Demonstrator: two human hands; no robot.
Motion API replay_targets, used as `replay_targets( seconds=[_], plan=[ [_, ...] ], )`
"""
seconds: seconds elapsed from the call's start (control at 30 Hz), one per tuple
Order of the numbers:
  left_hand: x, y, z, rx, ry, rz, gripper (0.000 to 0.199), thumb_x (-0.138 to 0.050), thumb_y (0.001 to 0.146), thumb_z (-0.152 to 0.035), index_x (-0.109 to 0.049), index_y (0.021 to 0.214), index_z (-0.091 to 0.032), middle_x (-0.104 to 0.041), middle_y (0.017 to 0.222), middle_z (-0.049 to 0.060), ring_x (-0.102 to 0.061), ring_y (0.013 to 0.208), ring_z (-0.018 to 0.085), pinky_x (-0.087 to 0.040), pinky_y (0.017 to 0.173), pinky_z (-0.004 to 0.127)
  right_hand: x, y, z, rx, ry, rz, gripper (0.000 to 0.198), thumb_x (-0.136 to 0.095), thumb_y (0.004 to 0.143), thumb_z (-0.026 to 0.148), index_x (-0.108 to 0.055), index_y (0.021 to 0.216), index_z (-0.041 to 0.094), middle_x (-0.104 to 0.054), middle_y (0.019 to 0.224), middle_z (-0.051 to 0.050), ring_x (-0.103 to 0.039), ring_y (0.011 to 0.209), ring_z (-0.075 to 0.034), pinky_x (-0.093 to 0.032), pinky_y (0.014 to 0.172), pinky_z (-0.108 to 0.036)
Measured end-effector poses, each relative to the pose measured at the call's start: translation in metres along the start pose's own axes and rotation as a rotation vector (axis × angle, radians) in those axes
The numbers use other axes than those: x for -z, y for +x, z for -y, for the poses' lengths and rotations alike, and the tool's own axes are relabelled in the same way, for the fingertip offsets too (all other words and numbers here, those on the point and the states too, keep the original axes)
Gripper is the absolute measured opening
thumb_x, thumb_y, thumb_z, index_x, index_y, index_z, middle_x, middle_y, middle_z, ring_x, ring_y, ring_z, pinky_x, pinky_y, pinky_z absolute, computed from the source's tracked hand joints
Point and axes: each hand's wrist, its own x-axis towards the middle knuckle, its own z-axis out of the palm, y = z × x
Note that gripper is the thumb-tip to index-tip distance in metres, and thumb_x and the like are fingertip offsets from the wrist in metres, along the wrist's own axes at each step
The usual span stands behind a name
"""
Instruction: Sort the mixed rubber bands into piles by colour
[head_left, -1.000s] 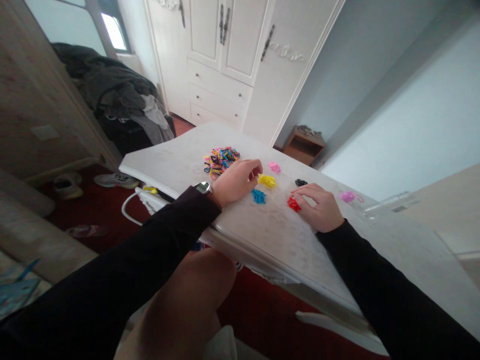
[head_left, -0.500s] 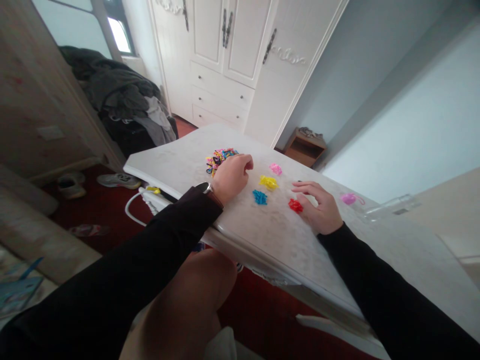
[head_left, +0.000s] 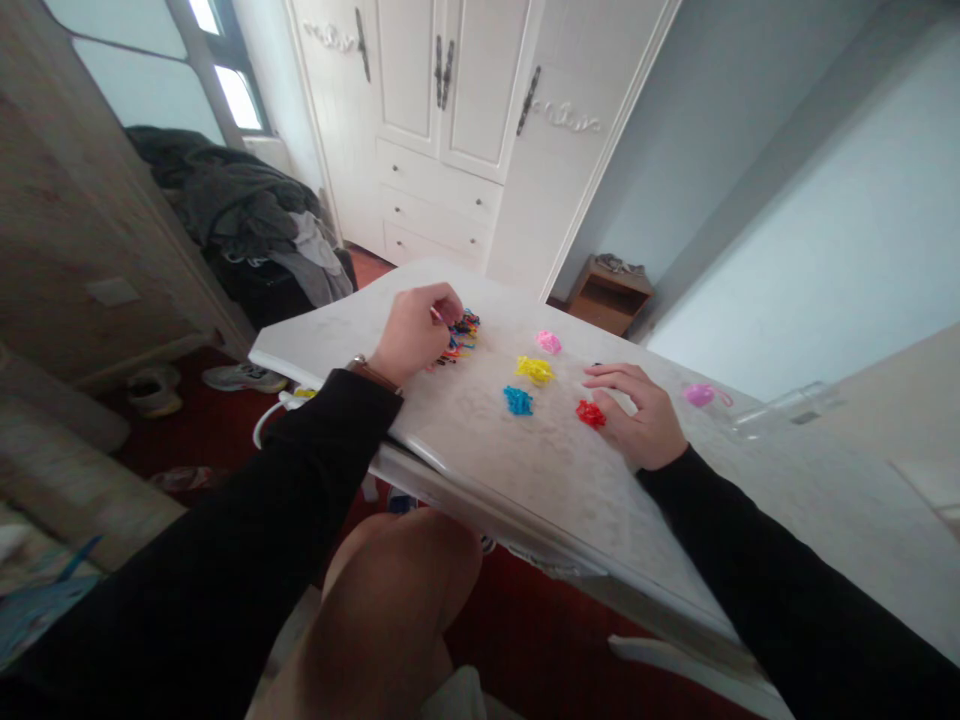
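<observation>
My left hand (head_left: 415,330) is over a mixed pile of small coloured loops (head_left: 466,335) that look like elastic hair bands. Its fingers are curled together at the pile's edge, and what they may pinch is too small to make out. My right hand (head_left: 639,412) rests on the table with its fingers apart, thumb beside a red heap (head_left: 590,413). A dark bit (head_left: 598,366) shows just behind its fingertips, mostly hidden. Between the hands lie separate heaps in blue (head_left: 517,401), yellow (head_left: 535,370) and pink (head_left: 548,342).
The white table (head_left: 517,480) runs diagonally past my knee. Toward its right end lie a pink-purple item with a loop (head_left: 699,394) and a clear plastic bottle-like container (head_left: 784,411). A white cable (head_left: 264,425) hangs at the left edge. A white wardrobe (head_left: 442,180) stands beyond.
My left hand has moved left, from the right side of the mixed pile to its left side, with fingers curled. The right hand stays in place, and the view has shifted slightly.
</observation>
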Motion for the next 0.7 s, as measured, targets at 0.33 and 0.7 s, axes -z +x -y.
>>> replay_targets(
  seconds=[0.33,0.7],
  plan=[
    [0.018,-0.001,0.009,0.065,-0.003,0.26,0.027,-0.051,0.058,-0.012,-0.072,0.074,-0.019,-0.075,0.071,0.002,-0.068,0.069,0.019,-0.051,0.066,0.027,0.0,-0.001,0.0,0.028,-0.005,0.001,0.016,-0.063,0.091,0.022,-0.079,0.093,0.025,-0.081,0.11,-0.008,-0.073,0.106,-0.027,-0.057,0.098,-0.052],
    [0.013,0.001,0.013,-0.009,0.02,0.336,0.027,-0.056,0.059,-0.017,-0.075,0.078,-0.016,-0.073,0.068,0.002,-0.058,0.058,0.014,-0.044,0.055,0.023,0.0,-0.001,0.001,0.03,-0.012,0.016,0.016,-0.063,0.091,0.022,-0.079,0.09,0.025,-0.082,0.109,-0.007,-0.073,0.105,-0.027,-0.057,0.097,-0.051]
  ],
)
